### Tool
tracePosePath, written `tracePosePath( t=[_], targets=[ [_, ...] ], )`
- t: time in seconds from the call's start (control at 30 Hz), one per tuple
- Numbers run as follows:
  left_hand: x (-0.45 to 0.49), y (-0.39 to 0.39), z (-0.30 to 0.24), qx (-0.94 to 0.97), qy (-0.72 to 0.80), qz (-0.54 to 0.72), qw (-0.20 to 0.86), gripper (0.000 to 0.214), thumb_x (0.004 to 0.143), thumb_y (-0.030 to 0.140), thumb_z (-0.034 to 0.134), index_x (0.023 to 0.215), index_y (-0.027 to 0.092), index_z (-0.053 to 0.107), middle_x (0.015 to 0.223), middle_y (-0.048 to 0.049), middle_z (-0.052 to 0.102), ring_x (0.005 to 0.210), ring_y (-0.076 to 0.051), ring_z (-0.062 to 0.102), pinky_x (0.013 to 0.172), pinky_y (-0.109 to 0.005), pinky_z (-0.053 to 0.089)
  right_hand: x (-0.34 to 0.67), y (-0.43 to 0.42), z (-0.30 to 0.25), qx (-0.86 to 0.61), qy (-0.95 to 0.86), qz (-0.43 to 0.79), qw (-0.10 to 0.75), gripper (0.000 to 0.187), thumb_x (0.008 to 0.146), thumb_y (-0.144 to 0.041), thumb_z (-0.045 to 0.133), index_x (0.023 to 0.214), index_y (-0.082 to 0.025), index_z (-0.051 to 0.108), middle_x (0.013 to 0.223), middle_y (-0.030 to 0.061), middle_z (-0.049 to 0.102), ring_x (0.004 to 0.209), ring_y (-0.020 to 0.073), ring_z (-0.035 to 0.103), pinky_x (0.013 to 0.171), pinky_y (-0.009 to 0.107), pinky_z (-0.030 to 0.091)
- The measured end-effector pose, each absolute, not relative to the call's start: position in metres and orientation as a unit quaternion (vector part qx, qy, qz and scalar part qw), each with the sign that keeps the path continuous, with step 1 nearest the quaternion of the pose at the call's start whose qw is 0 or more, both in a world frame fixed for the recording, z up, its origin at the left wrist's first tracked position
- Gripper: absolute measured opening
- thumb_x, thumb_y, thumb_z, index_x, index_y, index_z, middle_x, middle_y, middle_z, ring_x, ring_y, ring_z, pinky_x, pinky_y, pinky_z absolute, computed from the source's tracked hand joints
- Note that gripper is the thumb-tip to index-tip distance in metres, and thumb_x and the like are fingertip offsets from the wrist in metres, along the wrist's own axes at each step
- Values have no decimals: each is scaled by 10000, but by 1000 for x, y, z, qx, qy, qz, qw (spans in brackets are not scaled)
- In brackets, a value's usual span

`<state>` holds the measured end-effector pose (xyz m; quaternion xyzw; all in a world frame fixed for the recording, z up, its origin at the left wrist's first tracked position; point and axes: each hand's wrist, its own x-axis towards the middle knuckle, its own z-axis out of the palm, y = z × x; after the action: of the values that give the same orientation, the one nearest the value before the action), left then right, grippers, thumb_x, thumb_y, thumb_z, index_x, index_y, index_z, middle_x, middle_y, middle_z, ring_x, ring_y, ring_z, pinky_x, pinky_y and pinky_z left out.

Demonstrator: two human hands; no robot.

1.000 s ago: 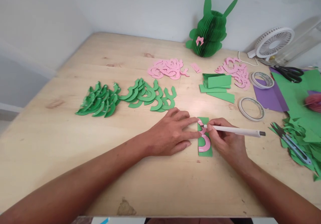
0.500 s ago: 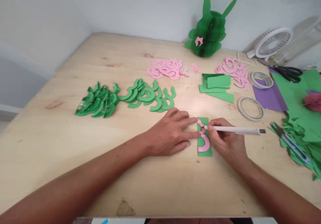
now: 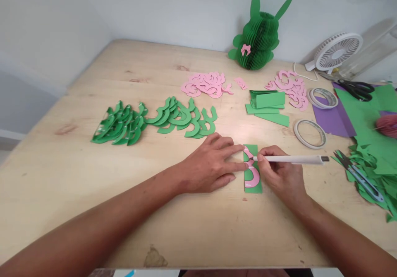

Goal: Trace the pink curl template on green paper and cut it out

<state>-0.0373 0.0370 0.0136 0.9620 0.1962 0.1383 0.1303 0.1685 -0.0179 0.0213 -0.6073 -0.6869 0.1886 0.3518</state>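
Pink curved cutout [image 3: 254,177] laid on upright green strip [image 3: 257,189], on table [image 3: 198,227] between both hands. Cutout pressed by fingertips of left hand [image 3: 217,163]; fingers spread, nothing grasped; cutout's left edge partly covered. White pen [image 3: 291,159] pinched in right hand [image 3: 281,173], fingers closed, tip set at cutout's edge. Stacked green strips [image 3: 270,100] placed beyond. Green cutouts [image 3: 186,117] heaped beyond left hand. Tape roll [image 3: 313,146] placed near pen's rear end; snips [image 3: 366,181] laid on green scraps [image 3: 376,167], far right.
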Motion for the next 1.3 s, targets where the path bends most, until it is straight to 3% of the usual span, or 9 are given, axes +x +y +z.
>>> tracePosePath(
  t=[0.8, 1.3],
  targets=[
    [-38, 37, 14, 962, 194, 139, 133, 347, 889, 288, 451, 1216, 327, 561, 1339, -52, 489, 1136, -271, 412, 948, -466, 280, 169, -20, 18, -612, -680, 209, 345, 123, 827, -185, 542, 704, -188, 540, 540, -55, 480, 408, 61, 396, 372, 188, 309],
    [-38, 38, 16, 963, 192, 134, 131, 361, 878, 289, 467, 1227, 333, 548, 1340, -48, 489, 1132, -271, 419, 954, -462, 282, 165, -17, 21, -600, -663, 276, 353, 135, 838, -239, 537, 713, -198, 568, 566, -34, 524, 446, 88, 460, 388, 207, 342]
  ],
)
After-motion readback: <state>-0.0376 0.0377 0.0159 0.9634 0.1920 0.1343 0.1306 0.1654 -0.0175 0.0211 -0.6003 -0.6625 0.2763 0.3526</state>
